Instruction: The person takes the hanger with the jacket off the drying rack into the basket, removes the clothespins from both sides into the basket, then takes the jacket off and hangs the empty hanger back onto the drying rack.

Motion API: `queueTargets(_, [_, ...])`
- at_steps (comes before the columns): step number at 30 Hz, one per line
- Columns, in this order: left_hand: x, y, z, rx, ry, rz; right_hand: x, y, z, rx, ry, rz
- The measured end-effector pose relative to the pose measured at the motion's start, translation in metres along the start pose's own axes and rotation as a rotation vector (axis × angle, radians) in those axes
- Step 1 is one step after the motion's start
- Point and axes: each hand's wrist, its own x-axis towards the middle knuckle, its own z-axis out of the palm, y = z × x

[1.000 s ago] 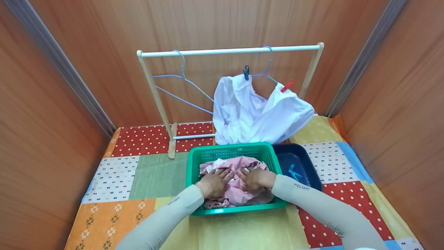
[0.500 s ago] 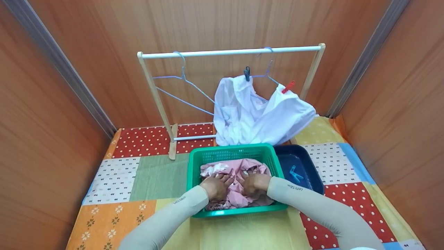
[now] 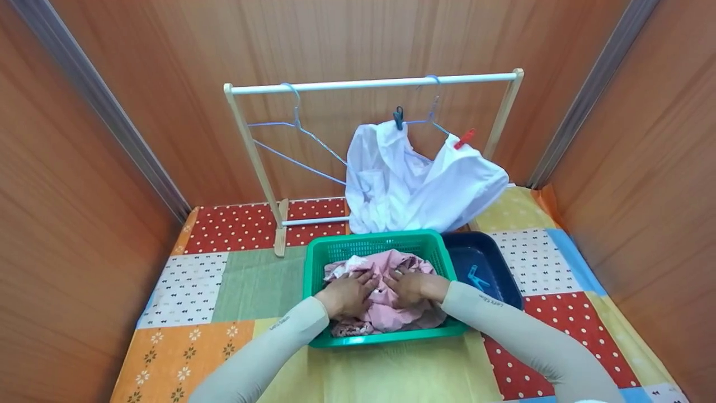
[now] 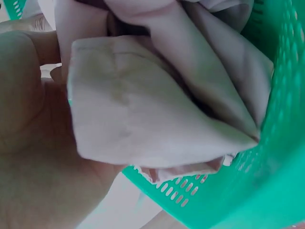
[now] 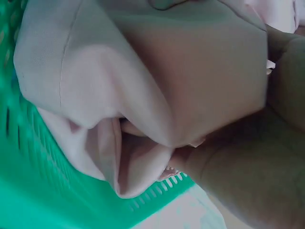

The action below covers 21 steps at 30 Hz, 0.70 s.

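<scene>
Here the pink garment (image 3: 386, 291) lies bunched in the green basket (image 3: 319, 263), directly under both grips: left hand (image 3: 348, 292) at its 8 o'clock, right hand (image 3: 411, 286) at 4 o'clock, each clutching cloth, equally near.

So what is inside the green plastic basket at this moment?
The green plastic basket holds a crumpled pink cloth. The left hand and right hand both rest on it. Whatever lies under the cloth, and the basket floor, is covered.
</scene>
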Motion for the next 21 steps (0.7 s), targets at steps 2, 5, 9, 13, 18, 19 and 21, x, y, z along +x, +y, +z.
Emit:
queueTargets(2, [-0.003, -0.002, -0.003, -0.049, 0.025, 0.003, -0.005, 0.004, -0.005, 0.001, 0.045, -0.043])
queueTargets(5, [-0.009, -0.004, -0.008, -0.109, 0.042, 0.001, -0.015, 0.009, -0.014, 0.023, 0.095, -0.085])
queueTargets(9, [-0.017, -0.007, -0.013, -0.128, 0.111, 0.021, -0.027, 0.014, -0.025, 0.054, 0.142, -0.121])
queueTargets(13, [-0.027, -0.01, -0.015, -0.162, 0.211, 0.017, -0.037, 0.018, -0.032, 0.155, 0.179, -0.137])
queueTargets(18, [-0.041, -0.015, -0.012, -0.229, 0.364, -0.099, -0.049, 0.025, -0.038, 0.267, 0.285, -0.156])
queueTargets(19, [-0.045, -0.016, -0.011, -0.24, 0.389, -0.129, -0.052, 0.027, -0.039, 0.278, 0.311, -0.156])
queueTargets(21, [-0.051, -0.018, -0.008, -0.266, 0.426, -0.194, -0.057, 0.029, -0.042, 0.306, 0.361, -0.153])
